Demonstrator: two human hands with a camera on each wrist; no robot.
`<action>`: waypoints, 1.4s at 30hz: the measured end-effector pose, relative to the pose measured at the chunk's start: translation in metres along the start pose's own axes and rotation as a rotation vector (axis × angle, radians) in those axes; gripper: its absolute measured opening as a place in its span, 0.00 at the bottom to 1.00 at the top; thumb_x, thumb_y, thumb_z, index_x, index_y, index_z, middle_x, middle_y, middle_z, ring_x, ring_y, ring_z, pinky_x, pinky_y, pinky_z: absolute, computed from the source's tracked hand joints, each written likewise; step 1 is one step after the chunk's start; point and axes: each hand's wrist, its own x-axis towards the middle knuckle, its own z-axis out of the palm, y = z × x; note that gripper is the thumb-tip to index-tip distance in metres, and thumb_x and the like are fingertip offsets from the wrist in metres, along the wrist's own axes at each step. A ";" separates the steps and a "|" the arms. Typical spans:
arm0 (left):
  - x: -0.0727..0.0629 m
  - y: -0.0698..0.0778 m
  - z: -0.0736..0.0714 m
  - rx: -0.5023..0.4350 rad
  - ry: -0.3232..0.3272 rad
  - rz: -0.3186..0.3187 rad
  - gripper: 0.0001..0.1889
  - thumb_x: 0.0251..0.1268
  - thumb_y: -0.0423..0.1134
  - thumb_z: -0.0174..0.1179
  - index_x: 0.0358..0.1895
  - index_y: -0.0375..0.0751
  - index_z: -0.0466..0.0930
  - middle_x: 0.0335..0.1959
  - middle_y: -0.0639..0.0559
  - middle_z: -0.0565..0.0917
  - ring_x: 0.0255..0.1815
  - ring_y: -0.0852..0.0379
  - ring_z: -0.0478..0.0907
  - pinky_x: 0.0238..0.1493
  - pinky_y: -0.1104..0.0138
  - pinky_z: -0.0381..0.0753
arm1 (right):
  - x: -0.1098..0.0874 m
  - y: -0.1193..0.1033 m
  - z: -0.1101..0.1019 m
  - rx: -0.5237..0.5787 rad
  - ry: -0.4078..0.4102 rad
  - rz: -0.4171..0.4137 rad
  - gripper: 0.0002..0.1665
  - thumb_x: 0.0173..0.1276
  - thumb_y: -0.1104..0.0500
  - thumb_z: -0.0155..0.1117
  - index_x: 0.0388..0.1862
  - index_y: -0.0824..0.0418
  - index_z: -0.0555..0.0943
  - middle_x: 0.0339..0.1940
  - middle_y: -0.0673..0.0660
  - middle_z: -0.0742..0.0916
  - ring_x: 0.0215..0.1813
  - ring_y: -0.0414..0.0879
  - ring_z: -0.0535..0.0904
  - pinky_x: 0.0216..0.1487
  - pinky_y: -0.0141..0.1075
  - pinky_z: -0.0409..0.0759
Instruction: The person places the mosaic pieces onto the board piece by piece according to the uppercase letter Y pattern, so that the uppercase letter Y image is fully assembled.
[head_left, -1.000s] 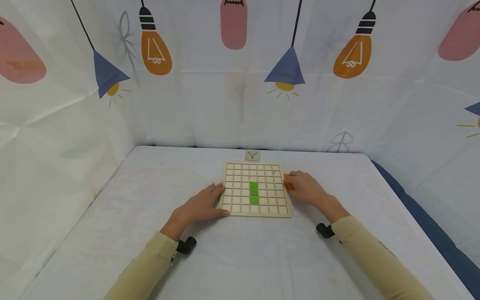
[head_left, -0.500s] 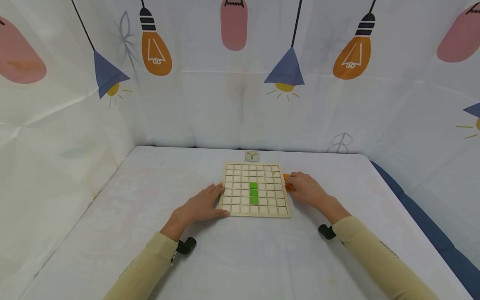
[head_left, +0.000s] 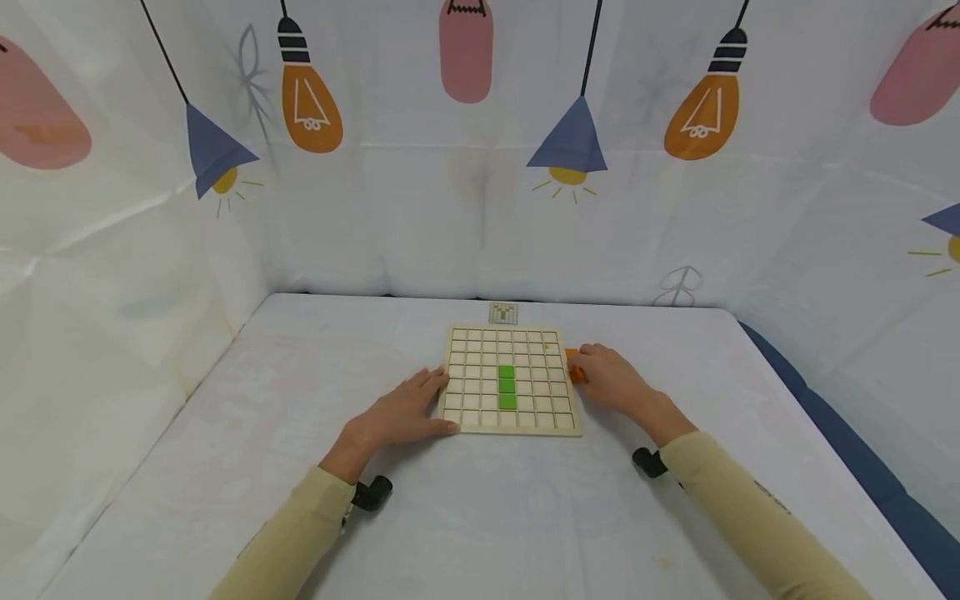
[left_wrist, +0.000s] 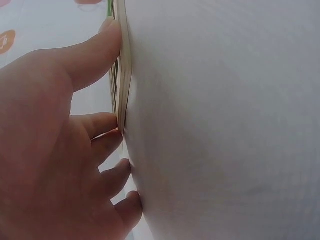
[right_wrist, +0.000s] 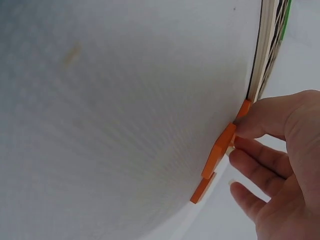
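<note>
A square wooden grid board [head_left: 472, 386] lies on the white table, with green tiles [head_left: 507, 387] in a short column near its middle. My left hand [head_left: 397, 410] rests at the board's near left corner. Its thumb touches the front edge and its spread fingers the left edge, as the left wrist view shows. Beside the board's right edge, my right hand [head_left: 613, 379] pinches an orange tile [right_wrist: 219, 150] between thumb and fingers. That tile is tilted. Other orange pieces [right_wrist: 202, 189] lie by it, partly covered by the hand in the head view.
Behind the board lies a small card [head_left: 503, 312] with a printed grid pattern. A white cloth [head_left: 420, 225] with lamp prints hangs beyond the table's [head_left: 315, 350] far edge. Dark blue fabric [head_left: 825, 408] shows past the right edge.
Both hands stay nearly in place. The right hand's fingers shift only slightly over the orange pieces. The board and green tiles have not moved.
</note>
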 end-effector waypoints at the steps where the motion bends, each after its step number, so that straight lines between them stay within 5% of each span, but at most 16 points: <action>1: 0.000 0.000 0.000 0.002 0.002 0.000 0.46 0.64 0.63 0.62 0.79 0.43 0.55 0.82 0.50 0.53 0.83 0.45 0.46 0.81 0.49 0.53 | 0.000 0.000 0.000 0.000 0.000 0.000 0.13 0.62 0.69 0.67 0.45 0.59 0.87 0.35 0.53 0.81 0.37 0.48 0.73 0.41 0.41 0.76; 42: 0.001 -0.003 0.001 -0.019 -0.004 0.009 0.47 0.64 0.64 0.61 0.79 0.44 0.54 0.82 0.50 0.53 0.84 0.46 0.46 0.80 0.48 0.54 | 0.000 0.001 -0.003 0.034 -0.031 0.034 0.12 0.57 0.67 0.68 0.40 0.57 0.86 0.38 0.52 0.81 0.40 0.47 0.73 0.44 0.41 0.76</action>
